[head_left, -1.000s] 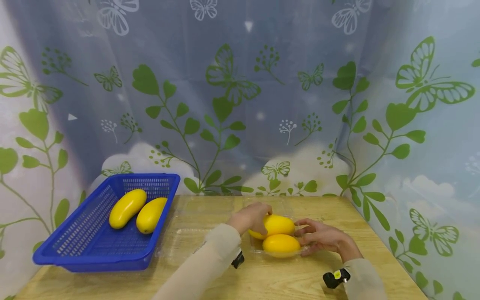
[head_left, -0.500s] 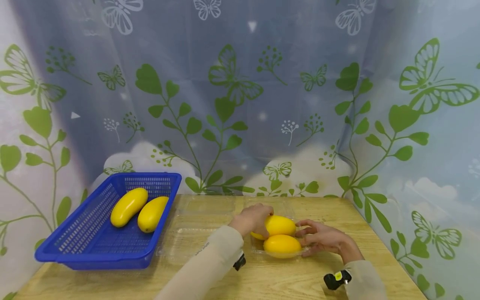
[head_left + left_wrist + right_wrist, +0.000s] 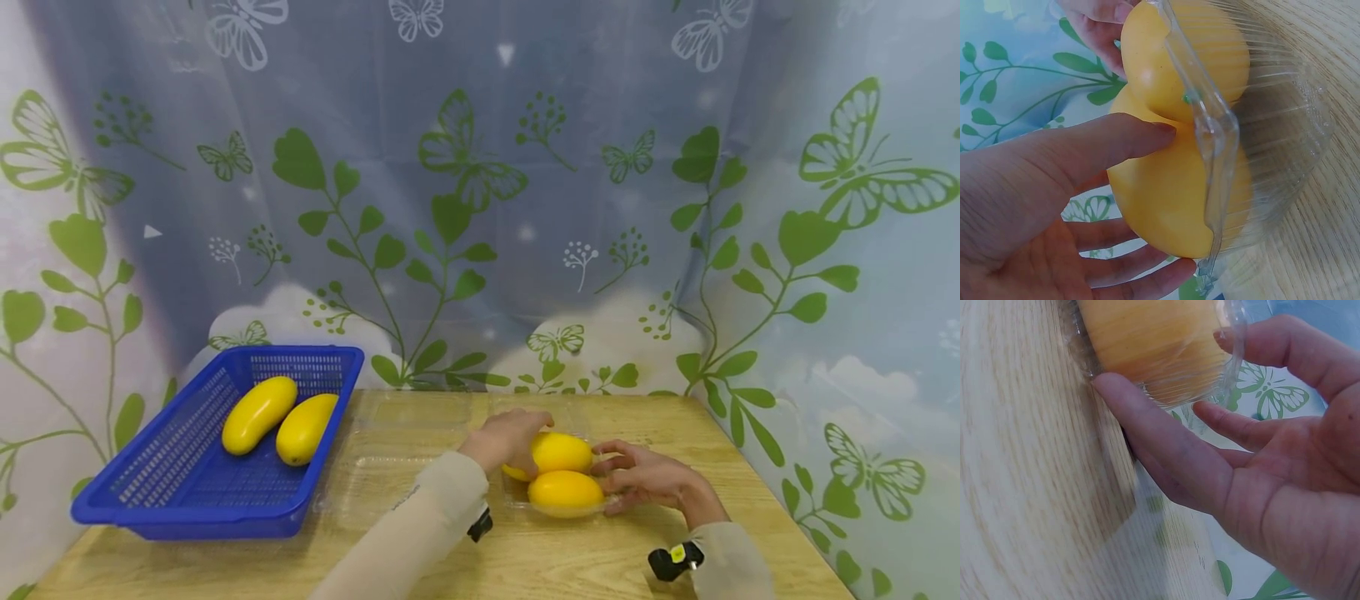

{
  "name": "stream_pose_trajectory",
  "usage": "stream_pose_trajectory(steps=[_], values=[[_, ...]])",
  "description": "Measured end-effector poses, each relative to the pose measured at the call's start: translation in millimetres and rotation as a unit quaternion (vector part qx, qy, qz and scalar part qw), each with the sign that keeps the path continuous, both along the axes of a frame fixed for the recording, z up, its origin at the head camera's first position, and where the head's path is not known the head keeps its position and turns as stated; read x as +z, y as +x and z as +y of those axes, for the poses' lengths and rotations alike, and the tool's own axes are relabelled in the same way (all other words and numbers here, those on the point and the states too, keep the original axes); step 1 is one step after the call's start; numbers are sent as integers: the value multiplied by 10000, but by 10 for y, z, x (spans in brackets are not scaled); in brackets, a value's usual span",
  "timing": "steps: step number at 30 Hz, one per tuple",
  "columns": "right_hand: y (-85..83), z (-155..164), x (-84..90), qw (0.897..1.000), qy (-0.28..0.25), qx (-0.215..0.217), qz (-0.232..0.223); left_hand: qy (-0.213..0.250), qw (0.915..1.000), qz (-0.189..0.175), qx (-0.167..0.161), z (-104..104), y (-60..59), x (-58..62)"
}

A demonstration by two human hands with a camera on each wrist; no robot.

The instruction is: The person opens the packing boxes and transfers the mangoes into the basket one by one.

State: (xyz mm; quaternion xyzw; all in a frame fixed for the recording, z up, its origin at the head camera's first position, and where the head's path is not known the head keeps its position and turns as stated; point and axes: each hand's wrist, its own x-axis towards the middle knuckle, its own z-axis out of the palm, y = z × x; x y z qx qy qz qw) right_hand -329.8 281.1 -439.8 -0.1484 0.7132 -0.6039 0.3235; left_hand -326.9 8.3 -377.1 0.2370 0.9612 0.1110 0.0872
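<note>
Two smooth yellow melons lie side by side in a clear plastic box (image 3: 1288, 150) on the table. My left hand (image 3: 506, 440) grips the far melon (image 3: 564, 452) from its left end. In the left wrist view its thumb presses near the seam between the two, with the other fingers round the far side. Nearer to me is the second melon (image 3: 566, 493), its full length showing. My right hand (image 3: 648, 477) holds the right end of the box, thumb low on the wall and a fingertip over the rim in the right wrist view.
At the left stands a blue slotted basket (image 3: 206, 532) with two more yellow melons (image 3: 259, 415) in it. Between basket and hands lie further clear plastic boxes (image 3: 375, 483). A printed curtain (image 3: 480, 250) hangs behind the wooden table (image 3: 547, 567).
The left hand's fingers have shifted slightly to the right over the far melon. The right hand stays at the box's end. The view itself has moved a little.
</note>
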Motion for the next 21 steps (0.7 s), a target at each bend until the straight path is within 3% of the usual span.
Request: stream_pose_trajectory(steps=[21], values=[[-17, 10, -33, 10000, -40, -28, -12, 95, 9994, 270, -187, -22, -6, -41]])
